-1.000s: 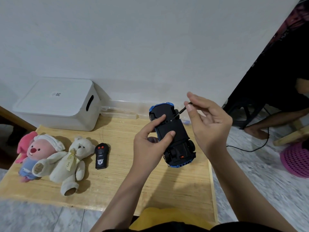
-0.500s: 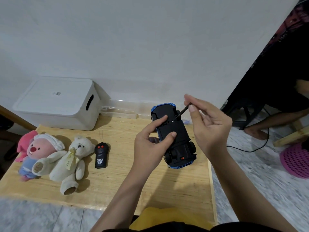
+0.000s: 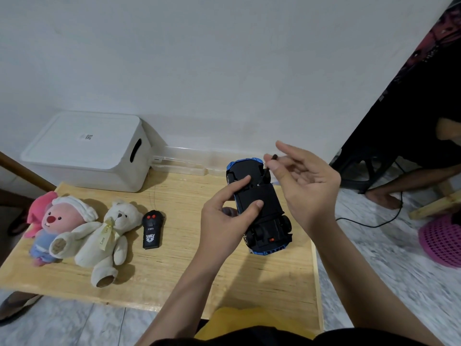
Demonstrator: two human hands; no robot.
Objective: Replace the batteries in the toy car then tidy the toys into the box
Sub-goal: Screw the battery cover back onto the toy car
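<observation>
Nearest the camera, two bare forearms reach forward over a low wooden table point(image 3: 174, 275) set on a marbled floor. The left hand point(image 3: 224, 221) grips the toy car point(image 3: 259, 203), thumb and forefinger pressed on its black underside and the other fingers curled beneath, so the blue-edged car is held upside down, tilted, above the right part of the table with its wheels facing up. The right hand point(image 3: 306, 188) pinches a small dark screwdriver point(image 3: 269, 167) between thumb and forefinger, the remaining fingers loosely spread; the tool's tip meets the car's underside at a small screw near the far wheels. To the left on the tabletop lies a black remote control point(image 3: 151, 231) with red buttons, and beside it a cream teddy bear point(image 3: 107, 236) lies on its back, touching a pink plush point(image 3: 53, 221) in a white cap at the table's left edge. Farther back, a white box point(image 3: 87, 151) with its lid on stands at the far left corner against the wall, with a clear plastic tray point(image 3: 189, 161) just to its right. At the far right a person's bare foot point(image 3: 384, 196) rests on the floor near a pink basket point(image 3: 441, 243)
</observation>
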